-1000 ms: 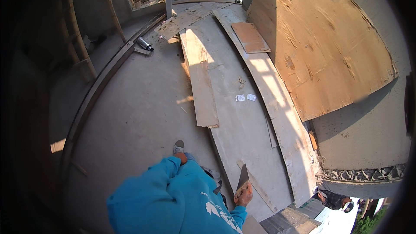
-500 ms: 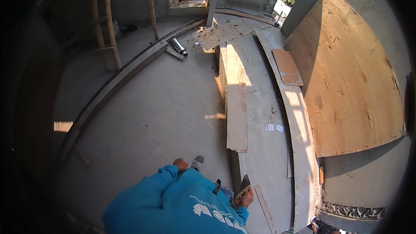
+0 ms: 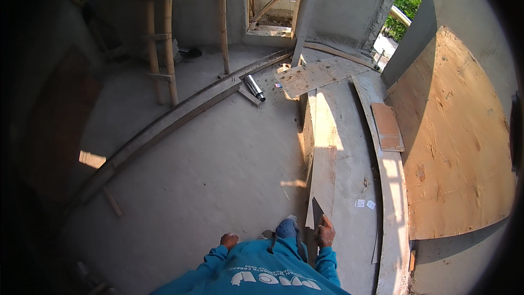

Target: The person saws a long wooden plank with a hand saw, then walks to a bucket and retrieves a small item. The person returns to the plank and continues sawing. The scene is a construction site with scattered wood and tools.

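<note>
My right hand (image 3: 325, 234) grips a flat dark trowel (image 3: 317, 211) whose pointed blade sticks up and forward, just above the near end of a long plank (image 3: 323, 153) lying on the concrete floor. My left hand (image 3: 228, 240) hangs at my side with its fingers curled and nothing in it. Both arms wear blue sleeves. One foot (image 3: 286, 228) shows between the hands.
A large plywood sheet (image 3: 458, 142) leans at the right. A curved timber strip (image 3: 164, 125) crosses the floor on the left. A metal cylinder (image 3: 254, 87), a flat board (image 3: 319, 75), a small brown board (image 3: 387, 127) and upright wooden poles (image 3: 161, 38) stand ahead.
The view has swung left and forward, bringing the poles and window opening into sight. My right hand keeps the trowel, its blade now raised more upright.
</note>
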`<state>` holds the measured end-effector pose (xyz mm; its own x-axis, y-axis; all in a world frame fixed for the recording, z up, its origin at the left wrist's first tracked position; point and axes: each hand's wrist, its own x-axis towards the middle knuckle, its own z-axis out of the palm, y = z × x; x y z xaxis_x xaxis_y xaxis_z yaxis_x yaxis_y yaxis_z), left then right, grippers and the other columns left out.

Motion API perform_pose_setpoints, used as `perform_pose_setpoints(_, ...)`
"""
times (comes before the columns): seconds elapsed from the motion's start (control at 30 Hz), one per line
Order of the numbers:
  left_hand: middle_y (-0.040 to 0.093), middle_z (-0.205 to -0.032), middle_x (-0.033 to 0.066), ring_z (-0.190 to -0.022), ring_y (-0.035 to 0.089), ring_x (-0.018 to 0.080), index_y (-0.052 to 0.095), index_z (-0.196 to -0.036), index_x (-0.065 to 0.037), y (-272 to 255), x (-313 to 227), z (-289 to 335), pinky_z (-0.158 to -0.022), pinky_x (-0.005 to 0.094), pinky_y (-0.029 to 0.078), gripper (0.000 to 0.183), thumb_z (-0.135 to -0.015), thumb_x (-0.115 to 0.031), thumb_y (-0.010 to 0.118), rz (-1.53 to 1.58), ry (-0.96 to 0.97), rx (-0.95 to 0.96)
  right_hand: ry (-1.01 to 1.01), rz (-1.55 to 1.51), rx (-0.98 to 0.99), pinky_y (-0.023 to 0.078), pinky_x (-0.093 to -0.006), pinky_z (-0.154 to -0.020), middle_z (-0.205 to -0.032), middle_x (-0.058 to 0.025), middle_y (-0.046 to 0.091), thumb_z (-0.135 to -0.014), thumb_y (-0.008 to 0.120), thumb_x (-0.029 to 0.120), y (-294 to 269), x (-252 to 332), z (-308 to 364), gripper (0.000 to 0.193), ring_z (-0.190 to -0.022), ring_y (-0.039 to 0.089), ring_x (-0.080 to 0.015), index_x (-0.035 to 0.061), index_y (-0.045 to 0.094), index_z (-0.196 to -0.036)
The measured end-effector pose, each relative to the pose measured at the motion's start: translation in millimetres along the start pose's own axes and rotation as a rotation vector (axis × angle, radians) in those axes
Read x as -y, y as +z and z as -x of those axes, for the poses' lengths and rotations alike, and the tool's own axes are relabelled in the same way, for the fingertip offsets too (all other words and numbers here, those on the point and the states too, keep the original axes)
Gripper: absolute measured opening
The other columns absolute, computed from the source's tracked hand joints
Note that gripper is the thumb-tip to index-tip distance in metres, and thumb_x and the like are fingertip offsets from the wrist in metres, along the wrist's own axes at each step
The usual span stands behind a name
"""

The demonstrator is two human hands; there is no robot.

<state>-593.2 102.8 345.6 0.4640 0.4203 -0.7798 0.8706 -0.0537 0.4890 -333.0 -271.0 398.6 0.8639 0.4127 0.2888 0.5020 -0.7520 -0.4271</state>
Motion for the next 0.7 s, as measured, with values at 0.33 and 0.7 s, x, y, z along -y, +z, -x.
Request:
perform_pose_setpoints(0.33, 0.074, -0.102, 0.0148, -0.091, 0.071, 0.0265, 0.073, -0.105, -0.001, -14, -106, -92, -0.082, 0.0368, 0.055, 0.043, -0.087, -0.037, 0.060, 0.000, -0.043, -0.044, 0.355, -0.345, 0.218, 0.047, -0.0401, -0.102, -0.124, -0.0192, 0.065, -0.074, 0.060, 0.017, 81, -34, -93, 0.050, -0.116, 0.062, -0.0362, 0.0032, 0.064, -0.122)
perform_pose_setpoints(0.7, 0.072, -0.104, 0.0163, -0.093, 0.072, 0.0282, 0.068, -0.111, 0.004, -99, -309, -206, -0.085, 0.0388, 0.056, 0.042, -0.090, -0.031, 0.059, 0.397, 0.030, -0.269, 0.448, -0.429, 0.464, 0.045, -0.0459, -0.101, -0.126, -0.0211, 0.059, -0.081, 0.060, 0.027, 91, -45, -388, 0.056, -0.114, 0.057, -0.0416, 0.0126, 0.057, -0.135)
